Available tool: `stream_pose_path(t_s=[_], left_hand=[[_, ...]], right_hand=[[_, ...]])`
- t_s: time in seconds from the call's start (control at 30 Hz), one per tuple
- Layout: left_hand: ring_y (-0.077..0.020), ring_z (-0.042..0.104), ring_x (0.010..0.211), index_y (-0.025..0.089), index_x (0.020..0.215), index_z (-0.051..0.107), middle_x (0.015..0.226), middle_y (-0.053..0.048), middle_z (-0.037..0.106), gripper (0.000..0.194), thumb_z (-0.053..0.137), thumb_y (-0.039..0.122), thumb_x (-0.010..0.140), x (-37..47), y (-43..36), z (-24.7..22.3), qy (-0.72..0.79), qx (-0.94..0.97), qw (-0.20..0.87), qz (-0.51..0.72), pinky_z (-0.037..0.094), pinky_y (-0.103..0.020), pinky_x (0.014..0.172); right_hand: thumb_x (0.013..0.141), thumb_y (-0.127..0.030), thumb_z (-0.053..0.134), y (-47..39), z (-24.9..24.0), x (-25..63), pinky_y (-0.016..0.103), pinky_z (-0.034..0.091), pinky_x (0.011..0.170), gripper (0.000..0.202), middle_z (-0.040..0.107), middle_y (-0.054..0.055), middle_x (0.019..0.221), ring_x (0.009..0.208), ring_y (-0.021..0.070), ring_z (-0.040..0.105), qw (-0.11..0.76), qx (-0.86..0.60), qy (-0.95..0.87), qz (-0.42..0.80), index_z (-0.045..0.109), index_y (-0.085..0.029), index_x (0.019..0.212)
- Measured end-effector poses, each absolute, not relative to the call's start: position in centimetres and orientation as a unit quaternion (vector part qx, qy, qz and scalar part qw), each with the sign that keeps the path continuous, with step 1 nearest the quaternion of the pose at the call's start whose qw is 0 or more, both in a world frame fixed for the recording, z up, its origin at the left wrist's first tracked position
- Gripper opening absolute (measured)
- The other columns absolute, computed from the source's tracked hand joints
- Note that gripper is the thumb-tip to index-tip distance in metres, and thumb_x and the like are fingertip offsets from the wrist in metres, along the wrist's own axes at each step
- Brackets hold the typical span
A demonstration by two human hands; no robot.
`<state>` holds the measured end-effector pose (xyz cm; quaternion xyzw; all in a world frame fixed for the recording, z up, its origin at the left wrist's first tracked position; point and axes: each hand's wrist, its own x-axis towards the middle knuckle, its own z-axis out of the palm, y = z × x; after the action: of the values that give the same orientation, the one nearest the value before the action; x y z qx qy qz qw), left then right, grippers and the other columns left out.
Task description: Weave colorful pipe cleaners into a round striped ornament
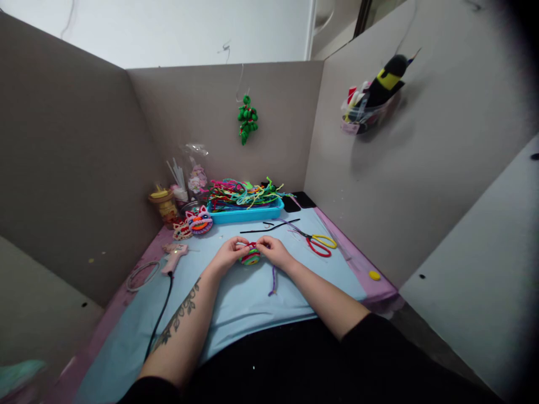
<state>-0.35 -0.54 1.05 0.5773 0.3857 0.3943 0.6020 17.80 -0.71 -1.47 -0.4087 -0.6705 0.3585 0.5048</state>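
Observation:
Between my two hands is a small rounded craft piece (250, 258) of fuzzy pipe cleaner, green with red along its top. My left hand (229, 253) pinches its left side, thumb and fingers together. On the right edge, the fingertips of my right hand (275, 252) are closed on the red part. A purple pipe cleaner (273, 281) lies on the cloth below my right hand; whether it joins the piece I cannot tell. Red-and-yellow-handled scissors (315, 242) rest to the right, near black pipe cleaners (269, 228).
A blue tray (248, 214) heaped with coloured pipe cleaners stands at the back. Left of it sit finished animal-face pieces (200, 220). A pink glue gun (174, 259) with a black cord lies left. A yellow cap (374, 275) is at right. Grey partitions (278, 123) enclose the table.

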Motion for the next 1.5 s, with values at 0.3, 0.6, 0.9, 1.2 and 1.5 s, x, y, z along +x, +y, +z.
stream_pose_path(t_s=[0.3,0.6,0.9,1.2,1.5], left_hand=[[-0.0109,0.055,0.06,0.013,0.078,0.059,0.068,-0.001,0.062,0.036,0.077,0.039,0.058,-0.4,-0.4,1.4,0.399,0.573,0.571,0.433,0.04,-0.022,0.058],[-0.0118,0.054,0.072,0.016,0.087,0.056,0.084,-0.002,0.058,0.041,0.08,0.025,0.055,-1.0,-0.6,1.7,0.36,0.654,0.519,0.416,0.043,-0.022,0.065],[-0.0145,0.053,0.075,0.014,0.096,0.059,0.089,-0.005,0.06,0.034,0.069,0.035,0.071,-1.3,-0.2,1.3,0.36,0.745,0.426,0.365,0.042,-0.026,0.068],[-0.0109,0.049,0.066,0.017,0.103,0.05,0.076,0.001,0.053,0.041,0.066,0.04,0.073,-1.5,0.3,0.4,0.343,0.743,0.441,0.369,0.038,-0.022,0.06],[-0.0106,0.052,0.063,0.019,0.094,0.046,0.07,0.003,0.054,0.044,0.072,0.04,0.067,-1.2,0.0,0.6,0.343,0.684,0.516,0.385,0.039,-0.021,0.059]], right_hand=[[0.074,-0.029,0.055,-0.9,-1.2,17.6,0.025,0.042,0.064,0.014,0.058,-0.001,0.064,0.062,0.0124,0.052,0.511,-0.414,-0.666,0.352,0.058,-0.017,0.068],[0.074,-0.027,0.052,-0.8,-1.3,17.7,0.025,0.041,0.063,0.012,0.056,-0.002,0.064,0.061,0.0123,0.051,0.52,-0.419,-0.658,0.349,0.057,-0.017,0.07],[0.077,-0.016,0.048,-0.1,-2.4,18.0,0.028,0.045,0.076,0.02,0.061,0.003,0.081,0.078,0.0145,0.056,0.529,-0.374,-0.701,0.296,0.067,-0.018,0.084],[0.079,-0.01,0.045,-0.1,-2.1,18.2,0.031,0.044,0.08,0.029,0.062,0.005,0.085,0.085,0.016,0.057,0.483,-0.366,-0.738,0.297,0.069,-0.02,0.093],[0.074,-0.004,0.043,0.0,-1.9,18.4,0.029,0.043,0.078,0.032,0.061,0.003,0.083,0.08,0.0143,0.056,0.458,-0.362,-0.749,0.313,0.069,-0.018,0.087]])
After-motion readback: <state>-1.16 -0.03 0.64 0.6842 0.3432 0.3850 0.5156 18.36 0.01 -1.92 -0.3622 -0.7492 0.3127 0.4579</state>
